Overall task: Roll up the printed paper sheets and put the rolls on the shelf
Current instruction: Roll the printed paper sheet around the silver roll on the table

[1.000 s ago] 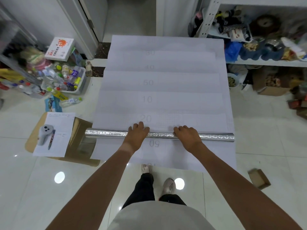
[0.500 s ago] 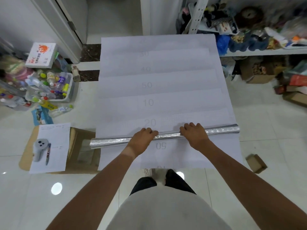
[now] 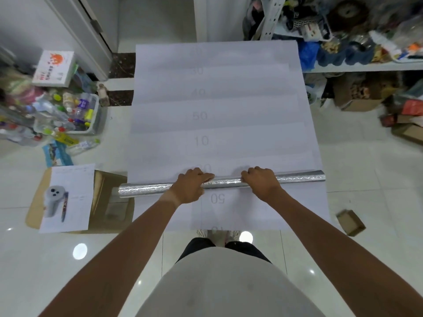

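From the head camera, big white paper sheets [image 3: 219, 124] lie flat on the shiny floor [image 3: 366, 225], one over the next, with faint numbers on them like 50 and 10. A long silver roll [image 3: 297, 178] lies across the sheets, close to the person. Its left end sticks out past the paper, over a flat brown cardboard [image 3: 107, 202].

The left hand [image 3: 190, 187] sits on top of the roll, near the middle. Its fingers are bent over the roll and close together, pressing on it. The right hand [image 3: 261, 184] sits on the roll just beside it, with a small bit of roll showing between them. Its fingers are bent over the roll too, close together.

The shelf [image 3: 366, 66] is at the top right, well apart from the roll, and it is full of stuff. A bin of bottles [image 3: 75, 113] sits on the left. A small brown box [image 3: 351, 221] lies on the floor at the right.
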